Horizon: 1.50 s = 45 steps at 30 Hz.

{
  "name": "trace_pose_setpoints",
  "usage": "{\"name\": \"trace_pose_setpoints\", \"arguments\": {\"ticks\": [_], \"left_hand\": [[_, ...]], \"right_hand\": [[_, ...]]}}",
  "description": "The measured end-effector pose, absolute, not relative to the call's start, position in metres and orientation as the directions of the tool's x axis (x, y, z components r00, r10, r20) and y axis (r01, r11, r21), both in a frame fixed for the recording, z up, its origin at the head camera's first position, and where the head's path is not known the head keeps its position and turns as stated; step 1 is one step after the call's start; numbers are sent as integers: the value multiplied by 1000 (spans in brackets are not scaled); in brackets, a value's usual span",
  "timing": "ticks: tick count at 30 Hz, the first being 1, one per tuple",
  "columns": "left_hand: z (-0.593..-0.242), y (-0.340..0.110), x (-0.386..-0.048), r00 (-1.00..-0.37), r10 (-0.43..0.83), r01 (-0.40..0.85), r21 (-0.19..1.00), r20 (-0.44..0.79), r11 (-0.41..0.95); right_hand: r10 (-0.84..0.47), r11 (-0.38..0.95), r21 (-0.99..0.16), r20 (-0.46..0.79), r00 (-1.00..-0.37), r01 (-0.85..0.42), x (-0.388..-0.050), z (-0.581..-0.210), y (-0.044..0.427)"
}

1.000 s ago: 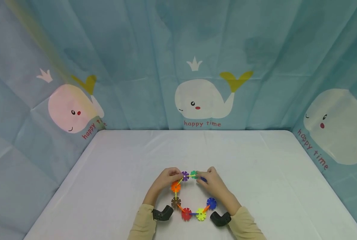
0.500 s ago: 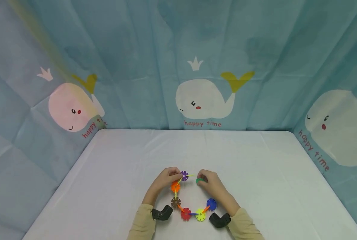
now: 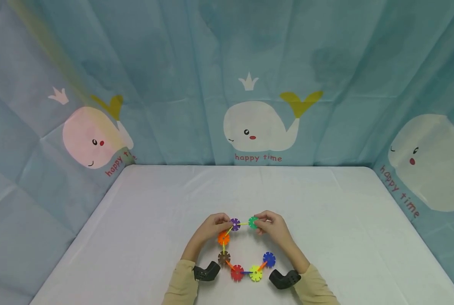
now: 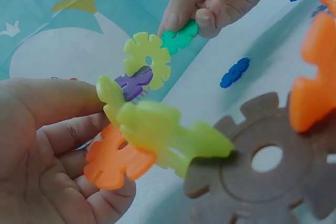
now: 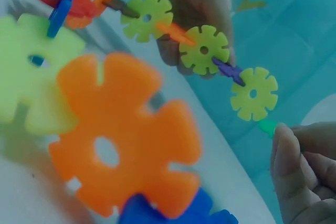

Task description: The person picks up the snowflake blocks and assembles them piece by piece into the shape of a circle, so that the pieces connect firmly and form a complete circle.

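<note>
Notched plastic discs slot edge to edge in a curved chain. My left hand (image 3: 213, 225) pinches it by a yellow-green disc (image 4: 109, 99), between the orange disc (image 3: 223, 238) and the purple disc (image 3: 235, 224). From the purple disc another yellow-green disc (image 5: 254, 94) sticks out to the right. My right hand (image 3: 275, 229) pinches a green disc (image 3: 253, 222) between thumb and fingers, its edge meeting that yellow-green disc. Whether their slots engage, I cannot tell. Behind the right hand, a loose blue disc (image 4: 234, 73) lies on the table, hidden in the head view.
The chain continues through a brown disc (image 3: 224, 257), a red disc (image 3: 237, 273) and a yellow disc (image 3: 255, 273) to a blue end disc (image 3: 269, 259). Black wrist devices (image 3: 207, 271) flank it. A whale-print curtain (image 3: 173, 84) surrounds the white table (image 3: 154, 203).
The right hand drew the green disc away from the yellow-green disc and turned it, then brought it back to that disc's edge. My left hand kept its hold.
</note>
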<state>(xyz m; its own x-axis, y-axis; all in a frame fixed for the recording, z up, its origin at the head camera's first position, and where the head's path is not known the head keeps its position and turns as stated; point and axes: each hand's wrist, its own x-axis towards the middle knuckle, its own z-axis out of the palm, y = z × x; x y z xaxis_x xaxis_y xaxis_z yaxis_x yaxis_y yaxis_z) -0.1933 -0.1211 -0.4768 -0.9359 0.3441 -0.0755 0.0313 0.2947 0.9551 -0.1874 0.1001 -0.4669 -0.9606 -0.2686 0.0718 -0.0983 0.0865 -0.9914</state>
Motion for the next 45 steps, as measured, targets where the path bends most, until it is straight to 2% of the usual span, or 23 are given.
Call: {"name": "trace_pose_setpoints", "arguments": {"ticks": [8, 12, 19, 27, 32, 40, 45], "left_hand": [[-485, -123, -198, -927, 370, 60, 952, -58, 299], [-485, -123, -198, -923, 379, 62, 950, -61, 305], [-485, -120, -196, -917, 397, 81, 951, -46, 298], [-452, -114, -181, -908, 419, 133, 936, -16, 326], [-446, -111, -179, -904, 427, 165, 913, -11, 374], [-462, -110, -183, -911, 411, 148, 922, -13, 358], [-482, -104, -189, -920, 391, 151, 907, -17, 394]], "right_hand": [[-333, 51, -998, 9, -943, -27, -195, -479, 104], [-321, 58, -998, -10, -947, -9, -201, -493, 106], [-331, 58, -998, -7, -944, -13, -201, -491, 107], [-392, 54, -997, 29, -920, -55, -189, -470, 107], [-395, 41, -998, 30, -918, -50, -187, -470, 110], [-421, 9, -998, 54, -906, -63, -190, -477, 112], [-411, -65, -997, 52, -910, -27, -196, -494, 116]]}}
